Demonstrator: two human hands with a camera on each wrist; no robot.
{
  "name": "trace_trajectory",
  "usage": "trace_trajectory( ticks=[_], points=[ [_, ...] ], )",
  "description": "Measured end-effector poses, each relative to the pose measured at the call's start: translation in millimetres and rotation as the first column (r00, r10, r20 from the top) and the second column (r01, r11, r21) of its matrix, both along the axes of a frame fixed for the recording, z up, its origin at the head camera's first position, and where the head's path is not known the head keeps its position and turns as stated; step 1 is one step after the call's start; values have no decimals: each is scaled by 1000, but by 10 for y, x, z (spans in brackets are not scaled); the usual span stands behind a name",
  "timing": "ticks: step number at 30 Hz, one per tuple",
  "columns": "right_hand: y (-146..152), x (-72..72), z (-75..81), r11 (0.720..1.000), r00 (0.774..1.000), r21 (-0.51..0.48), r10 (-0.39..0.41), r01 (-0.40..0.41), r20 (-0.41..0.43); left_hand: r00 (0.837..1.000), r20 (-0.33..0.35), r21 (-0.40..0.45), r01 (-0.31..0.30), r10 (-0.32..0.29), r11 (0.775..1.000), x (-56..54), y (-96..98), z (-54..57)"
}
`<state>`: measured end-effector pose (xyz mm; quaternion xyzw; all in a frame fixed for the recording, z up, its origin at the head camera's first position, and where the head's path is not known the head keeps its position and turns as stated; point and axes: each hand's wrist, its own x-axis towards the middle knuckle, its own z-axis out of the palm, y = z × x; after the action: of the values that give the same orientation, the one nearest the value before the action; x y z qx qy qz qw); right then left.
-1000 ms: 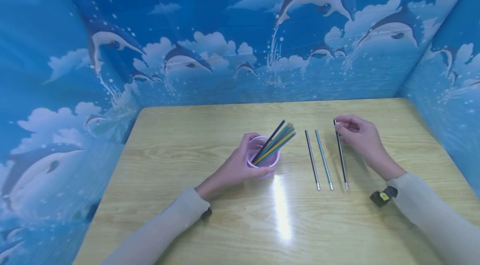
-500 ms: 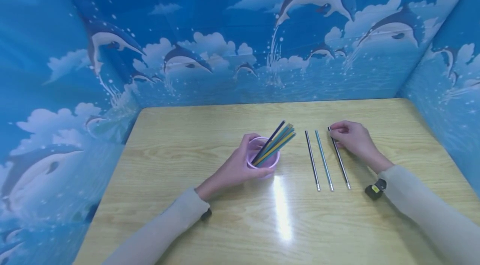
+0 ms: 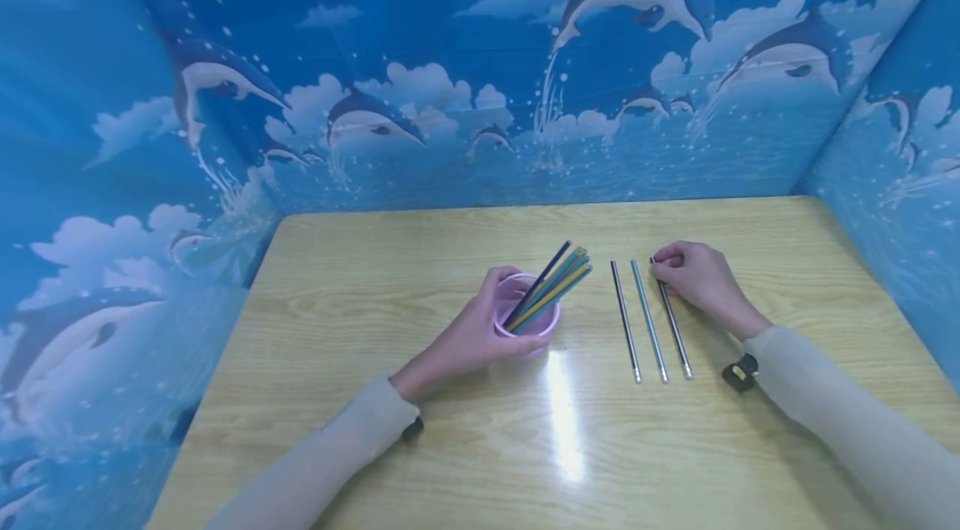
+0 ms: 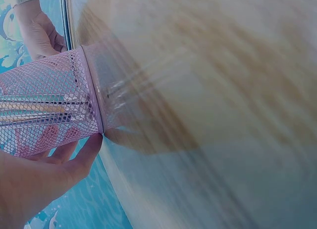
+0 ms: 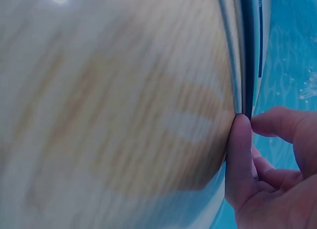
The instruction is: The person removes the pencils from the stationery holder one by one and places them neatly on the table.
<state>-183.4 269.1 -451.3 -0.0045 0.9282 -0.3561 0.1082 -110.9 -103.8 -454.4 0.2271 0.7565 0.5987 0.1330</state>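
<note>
My left hand [image 3: 487, 330] grips a pink mesh pencil cup [image 4: 44, 97] that stands on the table. Several pencils [image 3: 555, 284] in dark, teal and yellow lean to the right inside it. To the right of the cup, a dark pencil [image 3: 626, 322] and a teal pencil [image 3: 648, 322] lie side by side, their eraser ends toward me. My right hand [image 3: 701, 280] pinches the far end of another dark pencil [image 3: 675, 330], just right of the teal one. In the right wrist view, thumb and forefinger close on that pencil's end.
The wood-grain table [image 3: 360, 280] has a glossy light reflection in front of the cup. Blue dolphin-print curtains [image 3: 450, 97] enclose its back and sides. Both forearms wear light sleeves, with a small dark device [image 3: 740, 373] at the right wrist.
My right hand has moved left with the dark pencil, bringing it closer to the teal one and nearly parallel. My left hand and the cup have stayed put.
</note>
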Motion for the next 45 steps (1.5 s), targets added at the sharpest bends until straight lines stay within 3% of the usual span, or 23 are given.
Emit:
trace_trajectory(
  ticks=[10,20,26,36,45],
  points=[
    [-7,-5,-8,998,999,56,10,-9,-32,1000,2,-11,-1,1,1000,-5,0,-9],
    [-24,19,5,999,999,35,-20,21,-37,1000,-6,-9,4,-4,1000,-18,0,-16],
    [5,78,-10,998,995,13,-54,55,-88,1000,0,-10,7,-7,1000,-19,3,-15],
    [-24,195,64,962,965,-181,-230,205,-127,1000,-2,-6,9,-9,1000,-9,1,-5],
    [-183,399,232,885,951,-414,-285,212,-123,1000,-4,-8,9,-9,1000,-22,10,-9]
  ],
)
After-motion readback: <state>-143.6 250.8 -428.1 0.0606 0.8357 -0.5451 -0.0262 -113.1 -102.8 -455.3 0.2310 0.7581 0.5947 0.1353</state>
